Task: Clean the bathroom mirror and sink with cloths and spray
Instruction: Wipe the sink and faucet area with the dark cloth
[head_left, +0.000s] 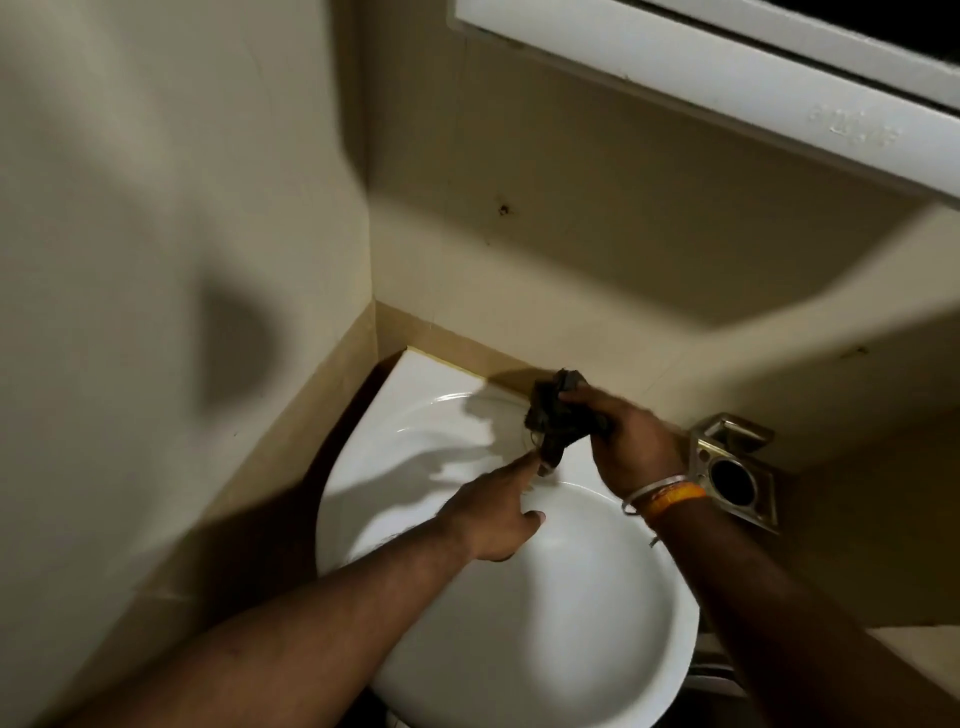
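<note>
The cloth (558, 415) is a small, dark grey rag, crumpled into a lumpy wad with one tail hanging down. The right hand (626, 441) grips it: the thumb lies across the top of the wad and the other fingers curl round it from beneath, so the bulk of the cloth sticks out past the fingertips toward the wall. The hanging tail drops just below those fingers to the tip of the left hand's forefinger.

The left hand (493, 512) reaches in with its forefinger (511, 467) stretched straight, its tip touching or nearly touching the tail; blur makes it hard to tell which. Its thumb juts out to the side and the remaining fingers are tucked under the palm.

Both hands hang over the back of the white sink (426, 415), whose bowl lies beneath and nearer than the fingers. The tap is hidden behind the cloth and hands. Beside the right wrist, which wears a metal bangle (655, 488) and an orange band, stands a steel wall holder (735, 467) with a round hole. Well above the fingers, the white mirror frame (727, 78) is cut off by the picture's edge, and the glass shows only as a dark strip. The sink's near rim is cut off too.
</note>
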